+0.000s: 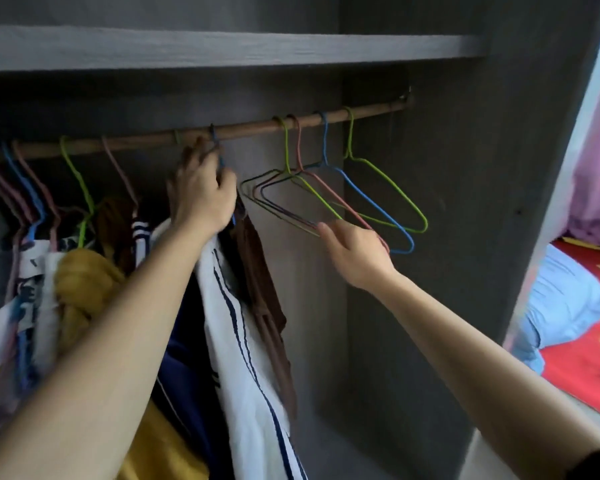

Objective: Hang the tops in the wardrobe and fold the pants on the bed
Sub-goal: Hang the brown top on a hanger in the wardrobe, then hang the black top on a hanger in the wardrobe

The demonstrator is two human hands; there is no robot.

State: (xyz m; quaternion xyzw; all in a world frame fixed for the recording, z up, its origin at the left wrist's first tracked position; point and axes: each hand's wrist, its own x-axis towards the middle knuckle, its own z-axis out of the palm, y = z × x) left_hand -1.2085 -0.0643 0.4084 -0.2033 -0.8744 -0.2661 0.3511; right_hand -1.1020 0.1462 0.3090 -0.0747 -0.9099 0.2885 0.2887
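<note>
On the rod (257, 130): a hanger (219, 152) carrying a white top (243, 341) with navy stripes, its hook at the rod, between the hung clothes (84, 278) and the spare hangers (361, 199).
Left hand (201, 199): curled round that hanger's neck, just below the hook.
Right hand (357, 252): fingers loose and mostly straight, tips touching the lower bars of the spare hangers; it holds nothing.
Top's handling: soft, light and limp; it would likely slide off thin wire if tilted, so it is best steered by the hanger's neck, not the cloth.
Spare hangers' handling: thin coated wire, light, springy, apt to tangle; probably best lifted one at a time by the hook.
Pants: none in view; the bed (575, 351) shows at the right edge.
Writing: none legible; the print on a far-left garment is too blurred.
</note>
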